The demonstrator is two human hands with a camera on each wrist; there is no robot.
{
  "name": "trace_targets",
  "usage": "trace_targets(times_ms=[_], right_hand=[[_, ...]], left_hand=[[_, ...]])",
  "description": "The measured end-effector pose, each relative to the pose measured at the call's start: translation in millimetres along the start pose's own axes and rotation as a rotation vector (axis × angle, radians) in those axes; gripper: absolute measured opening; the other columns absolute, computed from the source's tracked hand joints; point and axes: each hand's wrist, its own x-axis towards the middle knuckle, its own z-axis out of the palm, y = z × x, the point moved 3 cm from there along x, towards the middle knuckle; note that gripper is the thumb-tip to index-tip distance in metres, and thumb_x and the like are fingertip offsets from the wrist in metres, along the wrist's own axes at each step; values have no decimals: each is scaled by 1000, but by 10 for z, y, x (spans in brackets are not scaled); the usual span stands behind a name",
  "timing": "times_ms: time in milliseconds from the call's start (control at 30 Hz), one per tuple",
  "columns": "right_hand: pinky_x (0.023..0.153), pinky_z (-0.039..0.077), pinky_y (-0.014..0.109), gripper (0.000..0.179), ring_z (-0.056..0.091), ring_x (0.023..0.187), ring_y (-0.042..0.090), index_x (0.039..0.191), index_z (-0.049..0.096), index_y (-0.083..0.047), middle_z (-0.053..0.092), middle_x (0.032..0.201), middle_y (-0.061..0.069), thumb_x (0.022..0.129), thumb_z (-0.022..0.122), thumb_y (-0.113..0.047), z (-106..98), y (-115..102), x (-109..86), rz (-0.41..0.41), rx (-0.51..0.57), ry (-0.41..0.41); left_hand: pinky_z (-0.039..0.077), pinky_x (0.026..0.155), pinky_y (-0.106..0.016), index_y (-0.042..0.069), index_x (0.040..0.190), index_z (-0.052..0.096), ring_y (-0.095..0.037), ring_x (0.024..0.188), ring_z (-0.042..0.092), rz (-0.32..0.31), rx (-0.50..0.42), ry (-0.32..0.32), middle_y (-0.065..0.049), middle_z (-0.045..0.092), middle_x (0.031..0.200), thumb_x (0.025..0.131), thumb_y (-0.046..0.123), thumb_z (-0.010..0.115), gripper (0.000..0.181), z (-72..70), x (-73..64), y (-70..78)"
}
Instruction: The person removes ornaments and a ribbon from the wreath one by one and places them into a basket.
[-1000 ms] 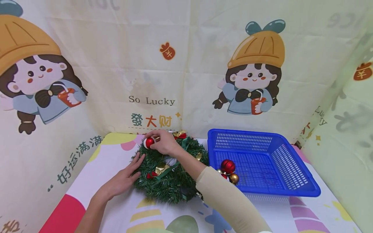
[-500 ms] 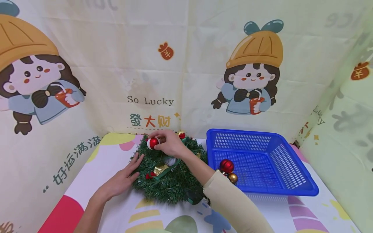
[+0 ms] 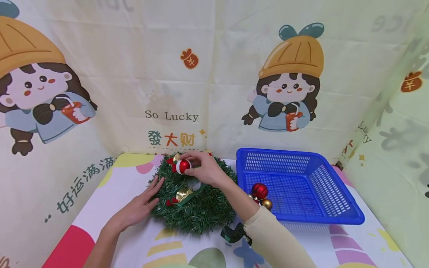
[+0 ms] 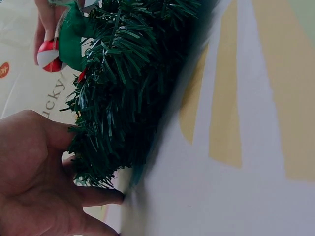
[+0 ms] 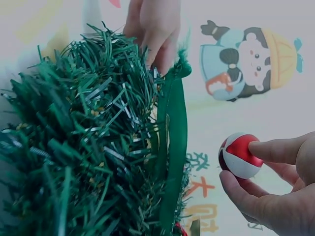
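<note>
A green tinsel wreath [image 3: 201, 208] with gold and red bows [image 3: 183, 195] and green ribbon lies on the table. My right hand [image 3: 207, 169] pinches a red and white Christmas ball [image 3: 183, 167] over the wreath's far left part. In the right wrist view the ball [image 5: 241, 155] sits between thumb and fingertips, apart from the branches. My left hand [image 3: 142, 206] rests with spread, straight fingers against the wreath's left edge. The left wrist view shows that hand [image 4: 44, 182] with its fingers at the outer branches and the table.
To the right of the wreath stands a blue plastic basket [image 3: 301, 219]. In its near left corner are a shiny red ball [image 3: 259, 191], a gold ball [image 3: 266, 204] and other ornaments partly behind the sleeve. A black and green object [image 3: 232, 233] shows by the right forearm. A printed cloth backdrop [image 3: 224, 93] rises behind the table.
My right hand has moved a little to the right with the Christmas ball, uncovering a gold and red bow at the wreath's far left. The left hand stays at the wreath's edge.
</note>
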Motion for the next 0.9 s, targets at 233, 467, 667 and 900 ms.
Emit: trace_targets(times_ms=[233, 467, 667, 900], right_hand=[[91, 58, 37, 38, 67, 120, 26, 132, 71, -21, 70, 130, 4, 96, 73, -7, -92, 93, -120, 4, 12, 18], [90, 59, 37, 38, 65, 123, 29, 132, 71, -20, 66, 134, 3, 97, 72, -6, -218, 205, -267, 1, 74, 20], [89, 61, 43, 37, 65, 125, 31, 132, 71, -21, 64, 138, 2, 98, 71, -7, -333, 251, -413, 7, 72, 37], [89, 62, 43, 39, 65, 127, 31, 132, 71, -25, 66, 138, 2, 97, 73, -9, -455, 299, -578, 28, 62, 79]], left_hand=[[17, 120, -75, 22, 169, 14, -52, 157, 6, -4, -8, -5, -12, -4, 176, 112, 20, 47, 66, 4, -6, 2], [16, 120, -75, 23, 169, 14, -52, 157, 6, -5, -4, -6, -12, -4, 176, 112, 20, 46, 66, 14, 6, 1], [17, 120, -75, 22, 169, 14, -52, 157, 6, -1, -6, -11, -12, -4, 176, 112, 20, 47, 66, 8, 6, 14], [16, 120, -75, 21, 169, 14, -52, 157, 5, -5, -5, -9, -12, -5, 176, 112, 19, 46, 66, 12, 4, 4]])
